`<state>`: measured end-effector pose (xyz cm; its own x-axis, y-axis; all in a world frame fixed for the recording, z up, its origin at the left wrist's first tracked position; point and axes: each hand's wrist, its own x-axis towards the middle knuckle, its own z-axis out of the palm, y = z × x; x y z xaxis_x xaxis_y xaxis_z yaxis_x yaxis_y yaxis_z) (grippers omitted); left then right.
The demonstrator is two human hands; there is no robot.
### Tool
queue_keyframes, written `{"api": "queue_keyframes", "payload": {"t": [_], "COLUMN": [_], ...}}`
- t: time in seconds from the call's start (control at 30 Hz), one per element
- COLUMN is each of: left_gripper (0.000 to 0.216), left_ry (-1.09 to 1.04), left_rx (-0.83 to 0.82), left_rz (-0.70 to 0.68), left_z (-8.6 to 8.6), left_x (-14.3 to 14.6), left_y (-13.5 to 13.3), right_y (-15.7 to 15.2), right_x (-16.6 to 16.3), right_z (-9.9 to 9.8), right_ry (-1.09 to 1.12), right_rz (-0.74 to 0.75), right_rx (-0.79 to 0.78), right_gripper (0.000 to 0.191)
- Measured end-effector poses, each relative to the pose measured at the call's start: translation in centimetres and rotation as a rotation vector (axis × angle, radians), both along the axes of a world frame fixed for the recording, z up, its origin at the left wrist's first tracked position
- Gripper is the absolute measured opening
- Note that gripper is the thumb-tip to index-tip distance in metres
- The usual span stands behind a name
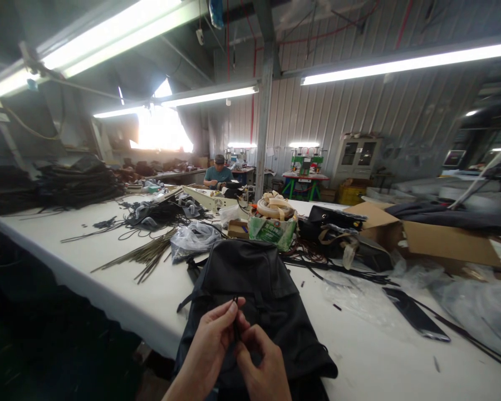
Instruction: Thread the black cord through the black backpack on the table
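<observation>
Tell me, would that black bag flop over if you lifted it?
Probably yes. The black bag lies slumped and creased on the white table, so it looks soft, not stiff. It sags flat as if empty, so likely light. Its cloth looks matte, so hardly slippery.

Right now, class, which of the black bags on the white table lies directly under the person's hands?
The dark backpack at the near table edge; the black handbag sits farther back, beside the cardboard box.
</observation>
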<state>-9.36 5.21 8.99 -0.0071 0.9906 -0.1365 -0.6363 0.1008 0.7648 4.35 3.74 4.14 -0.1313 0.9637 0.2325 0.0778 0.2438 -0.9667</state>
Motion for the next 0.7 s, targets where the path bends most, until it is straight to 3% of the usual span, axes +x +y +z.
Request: {"api": "queue_keyframes", "payload": {"t": [0.33, 0.5, 0.6, 0.7], "left_gripper": [0.043, 0.047, 0.050, 0.052], "left_ry": [0.040, 0.020, 0.044, 0.093], "left_rx": [0.029, 0.001, -0.014, -0.004], "left_rz": [0.019, 0.042, 0.070, 0.071], "left_z": [0.4, 0.9, 2.1, 4.4], "left_x": [-0.1, 0.1, 0.3, 0.3], "left_y": [-0.3, -0.2, -0.1, 0.2], "right_y": [0.0, -0.1, -0.3, 0.2], "right_x": [0.0, 0.0, 0.0, 0.8], "right_z": [0.0, 0.2, 1.2, 3.6], "right_ry": [0.018, 0.055, 0.142, 0.134], "right_rz": [-0.009, 0.137, 0.227, 0.315], "right_rx": [0.007, 0.011, 0.011, -0.023], "right_gripper": [0.027, 0.028, 0.036, 0.042]}}
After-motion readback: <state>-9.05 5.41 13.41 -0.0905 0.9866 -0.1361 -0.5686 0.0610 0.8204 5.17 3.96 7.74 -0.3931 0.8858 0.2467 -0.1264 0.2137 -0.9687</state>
